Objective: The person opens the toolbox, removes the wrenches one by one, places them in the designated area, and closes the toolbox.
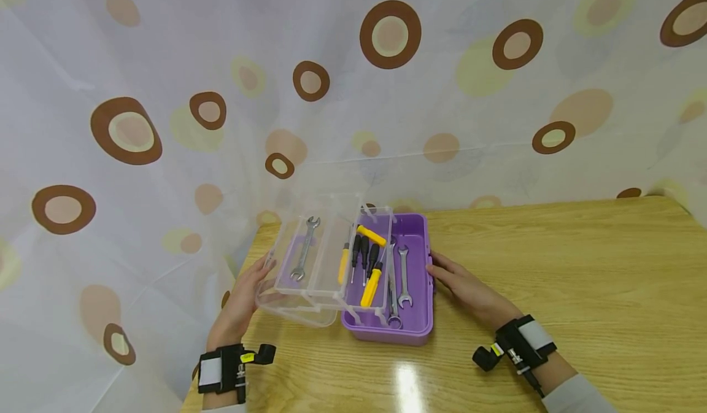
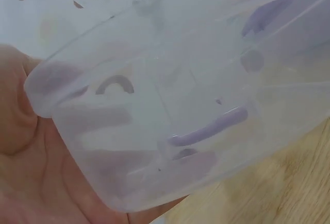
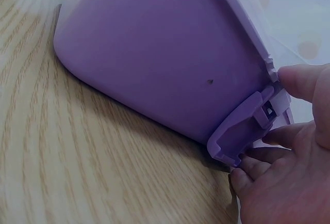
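A purple toolbox (image 1: 417,315) stands on the table, its clear lid (image 1: 323,319) swung over to the left. Between them a clear plastic tray (image 1: 328,266) is raised on hinged arms. One open-end wrench (image 1: 305,250) lies in the tray's left part; screwdrivers with yellow handles (image 1: 372,287) and black handles (image 1: 364,247) show to its right. Two more wrenches (image 1: 404,278) lie on the toolbox floor. My left hand (image 1: 240,305) holds the lid's outer edge, fingers partly hidden behind it. At the right wall, my right hand (image 1: 469,290) grips the rim and latch (image 3: 240,131), thumb on the rim.
The wooden table (image 1: 580,278) stretches to the right of the toolbox. Behind it and on the left hangs a white curtain (image 1: 342,124) with brown and yellow ring spots. Strapped cameras (image 1: 519,342) sit on both wrists.
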Demonstrator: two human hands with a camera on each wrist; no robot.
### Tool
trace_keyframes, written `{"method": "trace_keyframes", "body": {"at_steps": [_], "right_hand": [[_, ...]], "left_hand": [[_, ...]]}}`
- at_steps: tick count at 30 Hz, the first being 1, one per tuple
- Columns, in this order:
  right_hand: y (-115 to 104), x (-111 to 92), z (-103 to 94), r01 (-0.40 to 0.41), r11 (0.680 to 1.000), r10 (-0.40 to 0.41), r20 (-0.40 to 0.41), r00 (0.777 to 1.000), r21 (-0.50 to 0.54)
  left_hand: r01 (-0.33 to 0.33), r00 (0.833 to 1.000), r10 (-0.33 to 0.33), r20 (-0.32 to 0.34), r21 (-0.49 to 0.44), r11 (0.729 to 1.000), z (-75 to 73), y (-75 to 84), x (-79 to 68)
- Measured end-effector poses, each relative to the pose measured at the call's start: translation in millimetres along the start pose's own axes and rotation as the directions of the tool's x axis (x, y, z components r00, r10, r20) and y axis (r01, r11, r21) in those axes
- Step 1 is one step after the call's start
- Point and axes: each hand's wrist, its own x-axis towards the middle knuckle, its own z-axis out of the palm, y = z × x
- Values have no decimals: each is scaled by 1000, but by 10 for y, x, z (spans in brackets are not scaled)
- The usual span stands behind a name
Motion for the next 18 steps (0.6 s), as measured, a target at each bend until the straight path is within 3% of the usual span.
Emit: {"method": "trace_keyframes", "body": {"at_steps": [11,18], "right_hand": [[13,-13,-5,-14,1000,14,-7,1000,0],[10,-15,-23,16,1000,-16,14,1000,-15]], "left_hand": [[33,999,-32,-30,52,998,-34,-90,30],[43,997,-36,-74,99,994,-28,-129,49]]}}
